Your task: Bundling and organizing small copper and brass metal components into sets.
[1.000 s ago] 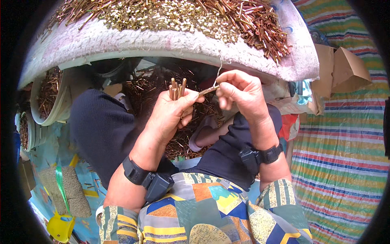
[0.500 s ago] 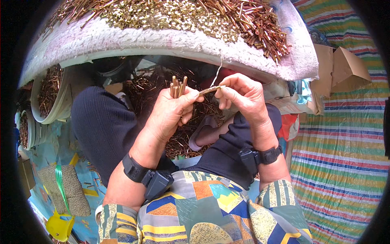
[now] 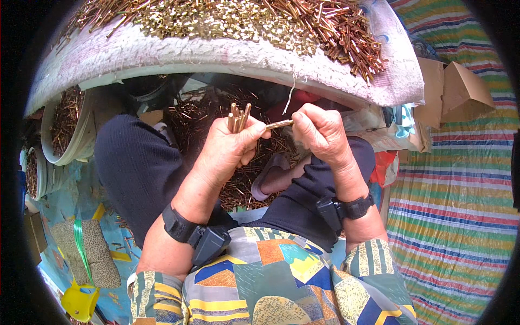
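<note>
My left hand [image 3: 227, 145] is closed around several thin metal rods [image 3: 239, 118] of brassy colour, whose ends stick up above the fist. Between its thumb and forefinger it pinches one more rod [image 3: 278, 124], which points right. The far end of that single rod meets the curled fingers of my right hand [image 3: 323, 134]; whether a small part sits there is hidden. Beyond both hands, a cloth-covered tabletop [image 3: 179, 58] carries a heap of small gold-coloured pieces [image 3: 216, 21] and, to its right, a pile of coppery rods [image 3: 355, 46].
Many rods [image 3: 244, 189] lie below my hands, between my legs. White buckets [image 3: 53, 149] of rods stand at left. A white string [image 3: 290, 96] hangs from the table edge. Cardboard [image 3: 468, 92] and a striped sheet [image 3: 455, 216] are at right, a patterned cushion [image 3: 97, 252] at lower left.
My right hand has curled its fingers more tightly and turned at the rod's end, moving slightly down. The left hand stays nearly in place with its rods.
</note>
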The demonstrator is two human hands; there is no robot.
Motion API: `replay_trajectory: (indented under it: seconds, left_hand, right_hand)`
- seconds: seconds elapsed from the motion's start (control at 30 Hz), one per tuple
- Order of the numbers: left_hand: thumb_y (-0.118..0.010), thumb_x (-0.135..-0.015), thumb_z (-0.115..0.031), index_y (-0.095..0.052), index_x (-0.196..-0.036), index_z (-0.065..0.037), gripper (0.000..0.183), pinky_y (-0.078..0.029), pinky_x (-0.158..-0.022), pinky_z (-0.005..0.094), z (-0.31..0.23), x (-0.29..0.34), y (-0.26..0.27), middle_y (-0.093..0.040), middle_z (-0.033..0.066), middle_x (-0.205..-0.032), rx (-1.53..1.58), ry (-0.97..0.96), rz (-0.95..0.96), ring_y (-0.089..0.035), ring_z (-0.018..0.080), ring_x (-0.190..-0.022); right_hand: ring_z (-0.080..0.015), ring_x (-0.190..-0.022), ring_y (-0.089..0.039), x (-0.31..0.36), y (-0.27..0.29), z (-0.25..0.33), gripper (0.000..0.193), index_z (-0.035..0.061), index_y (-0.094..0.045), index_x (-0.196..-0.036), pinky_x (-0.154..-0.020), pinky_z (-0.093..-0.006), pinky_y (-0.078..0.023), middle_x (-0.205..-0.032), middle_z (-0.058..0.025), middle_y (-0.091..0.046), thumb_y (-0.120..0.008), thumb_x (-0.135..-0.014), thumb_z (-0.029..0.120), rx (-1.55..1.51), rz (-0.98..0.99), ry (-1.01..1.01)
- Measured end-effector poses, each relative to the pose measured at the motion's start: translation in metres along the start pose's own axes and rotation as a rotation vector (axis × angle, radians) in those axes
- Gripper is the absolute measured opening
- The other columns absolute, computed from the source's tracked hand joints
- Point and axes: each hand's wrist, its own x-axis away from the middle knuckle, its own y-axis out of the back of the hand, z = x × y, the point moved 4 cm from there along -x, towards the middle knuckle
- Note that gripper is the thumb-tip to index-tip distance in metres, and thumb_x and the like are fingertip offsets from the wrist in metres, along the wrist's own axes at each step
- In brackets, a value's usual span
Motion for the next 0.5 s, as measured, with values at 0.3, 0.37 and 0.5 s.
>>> replay_trajectory:
  seconds: [0.3, 0.37, 0.5]
  left_hand:
    - [-0.062, -0.081, -0.022, -0.060, -0.075, -0.004, 0.019, -0.027, -0.036, 0.0187, 0.004, -0.001, -0.001, -0.043, -0.0045, -0.048, -0.031, 0.001, 0.059, -0.036, 0.0039, -0.039]
    - [-0.062, -0.081, -0.021, -0.060, -0.075, -0.004, 0.018, -0.028, -0.036, 0.0189, 0.003, -0.001, 0.001, -0.043, -0.0042, -0.048, -0.030, 0.009, 0.049, -0.036, 0.0044, -0.039]
    - [-0.061, -0.081, -0.021, -0.060, -0.075, -0.004, 0.018, -0.027, -0.036, 0.0191, 0.005, -0.001, 0.001, -0.042, -0.0045, -0.048, -0.048, 0.013, 0.062, -0.035, 0.0043, -0.039]
  right_hand:
    - [-0.0035, -0.045, -0.042, 0.001, -0.005, -0.007, 0.030, 0.0031, -0.050, -0.064, -0.041, -0.0200, -0.034, -0.050, 0.0025, -0.047, -0.053, -0.088, 0.019, -0.117, -0.100, -0.024]
    - [-0.0033, -0.045, -0.042, 0.001, -0.007, -0.007, 0.029, 0.0033, -0.050, -0.064, -0.041, -0.0199, -0.034, -0.051, 0.0024, -0.048, -0.053, -0.088, 0.019, -0.196, -0.118, -0.021]
    - [-0.0030, -0.046, -0.042, 0.005, -0.008, -0.004, 0.030, 0.0042, -0.050, -0.063, -0.041, -0.0197, -0.034, -0.051, 0.0026, -0.047, -0.053, -0.088, 0.019, -0.183, -0.113, 0.009]
